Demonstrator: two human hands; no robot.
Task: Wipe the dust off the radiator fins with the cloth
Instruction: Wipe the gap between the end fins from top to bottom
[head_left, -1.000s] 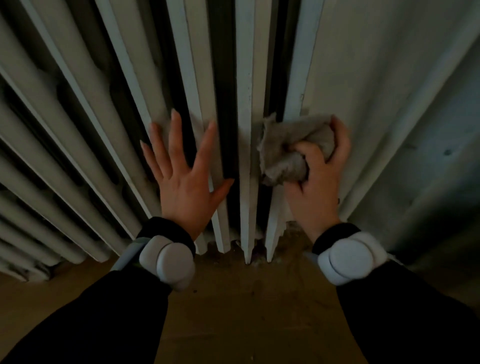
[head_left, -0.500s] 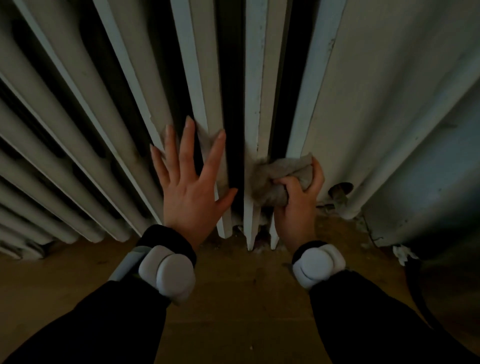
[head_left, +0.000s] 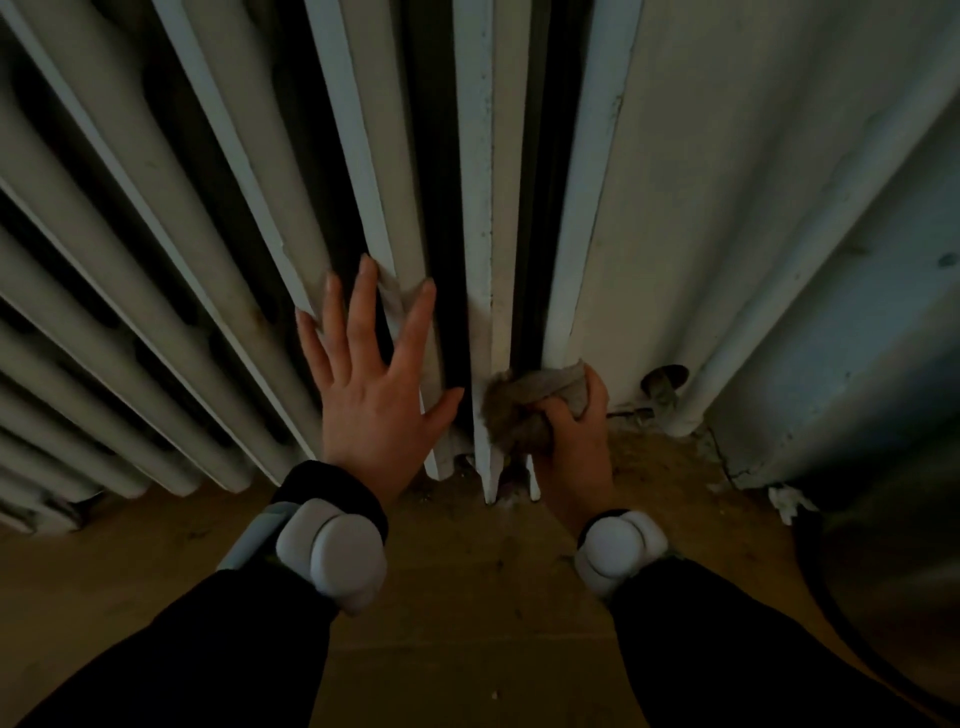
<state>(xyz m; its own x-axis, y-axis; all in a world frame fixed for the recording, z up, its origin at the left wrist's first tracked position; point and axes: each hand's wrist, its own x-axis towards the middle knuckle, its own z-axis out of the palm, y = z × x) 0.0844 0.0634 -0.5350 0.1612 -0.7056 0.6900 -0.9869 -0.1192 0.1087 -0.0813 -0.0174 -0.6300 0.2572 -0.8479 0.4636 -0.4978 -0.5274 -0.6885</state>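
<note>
A white cast-iron radiator (head_left: 483, 156) with tall vertical fins fills the upper part of the view. My right hand (head_left: 574, 436) grips a bunched grey cloth (head_left: 524, 402) and holds it against the foot of the fins right of centre, just above the floor. My left hand (head_left: 371, 379) lies flat with its fingers spread on the fins to the left of the cloth. A scrap of grey fabric shows under its fingertips. Both wrists carry white trackers over black sleeves.
A brown floor (head_left: 467, 597) with dust and crumbs runs below the radiator. A pipe hole (head_left: 665, 376) opens in the end section at the right. A dark cable (head_left: 852, 623) curves along the floor at the far right, near a white scrap (head_left: 787, 501).
My right hand has slid the cloth down the fins from mid-height to their foot. My left hand has stayed flat on the fins. The view has pulled back and shows more floor.
</note>
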